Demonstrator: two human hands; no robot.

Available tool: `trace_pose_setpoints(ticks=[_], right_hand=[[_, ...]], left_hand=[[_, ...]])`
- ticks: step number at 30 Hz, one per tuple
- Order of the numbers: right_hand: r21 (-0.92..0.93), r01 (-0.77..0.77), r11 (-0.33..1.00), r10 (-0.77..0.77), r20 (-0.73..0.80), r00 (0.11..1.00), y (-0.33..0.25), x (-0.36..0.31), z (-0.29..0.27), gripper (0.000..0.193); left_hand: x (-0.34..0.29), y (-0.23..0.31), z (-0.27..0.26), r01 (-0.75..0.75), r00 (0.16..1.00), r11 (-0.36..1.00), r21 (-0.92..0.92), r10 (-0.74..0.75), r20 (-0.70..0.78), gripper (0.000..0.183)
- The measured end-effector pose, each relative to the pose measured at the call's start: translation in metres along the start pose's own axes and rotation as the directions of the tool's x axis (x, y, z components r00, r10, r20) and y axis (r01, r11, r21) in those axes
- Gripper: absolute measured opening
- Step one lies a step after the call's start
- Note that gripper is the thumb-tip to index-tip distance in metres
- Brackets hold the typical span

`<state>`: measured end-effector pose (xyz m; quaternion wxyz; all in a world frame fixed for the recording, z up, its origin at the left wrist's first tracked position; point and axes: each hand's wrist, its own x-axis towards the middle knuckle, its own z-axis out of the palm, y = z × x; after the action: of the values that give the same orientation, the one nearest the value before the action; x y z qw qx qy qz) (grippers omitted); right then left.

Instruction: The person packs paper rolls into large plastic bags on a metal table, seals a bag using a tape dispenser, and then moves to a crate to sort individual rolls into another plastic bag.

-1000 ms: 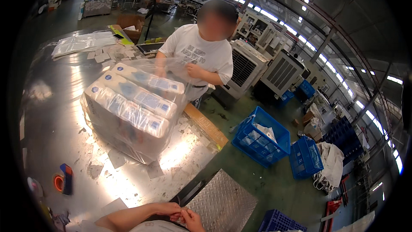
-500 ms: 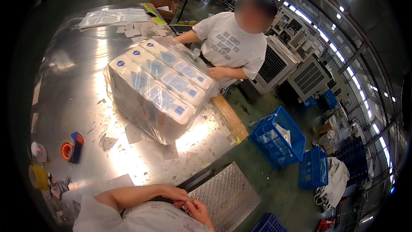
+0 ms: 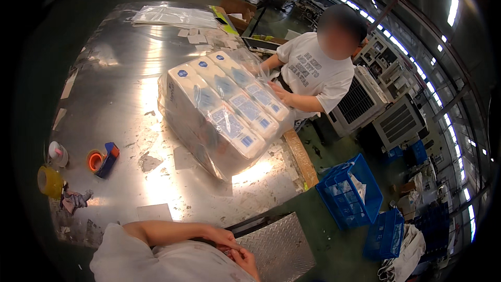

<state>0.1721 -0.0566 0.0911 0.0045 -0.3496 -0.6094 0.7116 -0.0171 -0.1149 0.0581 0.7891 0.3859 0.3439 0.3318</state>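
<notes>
At the lower edge I have the left hand [image 3: 223, 238] and right hand [image 3: 245, 261] brought together, fingers curled and meeting; whether anything is pinched between them I cannot tell, since the knuckles hide it. The right forearm is mostly cut off by the frame. Well apart from them, the clear bag [image 3: 206, 157] of white packs [image 3: 229, 105] sits on the metal table [image 3: 116, 81], its lower sides obscured for me by creased film and glare. A co-worker's hand [image 3: 282, 94] lies at the bag's right edge; their other hand is hard to make out behind film.
</notes>
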Motion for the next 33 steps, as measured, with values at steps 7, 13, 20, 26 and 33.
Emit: trace_pose_setpoints(ticks=[7,13,20,26,33], right_hand=[[-0.428,-0.178,0.886,0.125,-0.151,0.981,0.215,0.044,-0.083,0.017],[-0.287,-0.512,0.810,0.396,-0.378,0.837,0.262,0.055,-0.080,0.018],[-0.235,-0.542,0.807,0.425,-0.405,0.809,0.262,0.068,-0.072,0.018],[-0.167,-0.553,0.817,0.442,-0.434,0.785,0.268,0.068,-0.067,0.019],[-0.023,-0.536,0.844,0.463,-0.474,0.749,0.304,0.057,-0.072,0.019]], left_hand=[[-0.023,-0.011,-0.054,0.108,0.684,0.955,0.276,0.131,-0.718,0.051],[-0.091,-0.031,-0.096,0.642,-0.098,0.586,0.493,0.702,-0.706,0.045],[-0.118,-0.056,-0.118,0.798,-0.136,0.550,0.248,0.564,-0.814,0.068],[-0.116,-0.057,-0.120,0.809,-0.145,0.521,0.271,0.624,-0.768,0.064],[-0.120,-0.046,-0.118,0.755,-0.177,0.597,0.271,0.583,-0.793,0.061]])
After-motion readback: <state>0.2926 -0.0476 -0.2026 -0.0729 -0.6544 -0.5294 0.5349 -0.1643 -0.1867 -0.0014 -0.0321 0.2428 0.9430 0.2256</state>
